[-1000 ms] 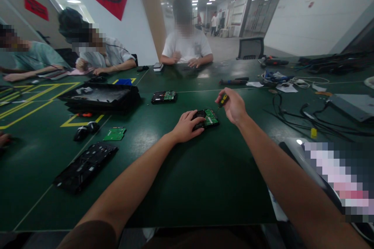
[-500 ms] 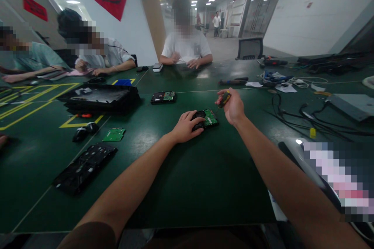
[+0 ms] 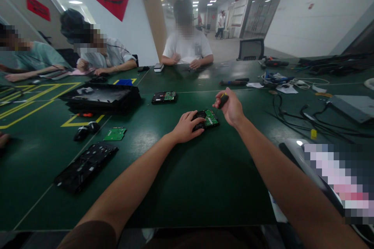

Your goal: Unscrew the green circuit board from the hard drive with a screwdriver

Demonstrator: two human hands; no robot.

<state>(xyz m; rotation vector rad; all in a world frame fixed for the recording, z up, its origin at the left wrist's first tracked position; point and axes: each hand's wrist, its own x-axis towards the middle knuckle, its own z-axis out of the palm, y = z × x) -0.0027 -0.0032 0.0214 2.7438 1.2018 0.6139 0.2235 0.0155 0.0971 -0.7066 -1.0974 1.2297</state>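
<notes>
A hard drive [image 3: 210, 119] with a green circuit board on its upper face lies on the dark green table in front of me. My left hand [image 3: 187, 126] grips its left end, the fingers over the black part and the thumb along the near edge. Just right of the drive, my right hand [image 3: 230, 106] is closed around a screwdriver [image 3: 223, 100] with a yellow and black handle. The thin shaft points down toward the board's right side; whether its tip touches a screw is too small to tell.
Left of me lie a loose green circuit board [image 3: 115, 134], a black drive casing [image 3: 87, 166] and a black tray [image 3: 101, 95]. Another hard drive [image 3: 164, 97] sits farther back. Black cables [image 3: 315, 118] and a grey metal box [image 3: 352, 107] are at right. A person [image 3: 187, 48] sits opposite.
My right hand and the screwdriver have shifted very slightly left, and the handle stands a little more upright. My left hand keeps its hold on the hard drive. The view has moved slightly.
</notes>
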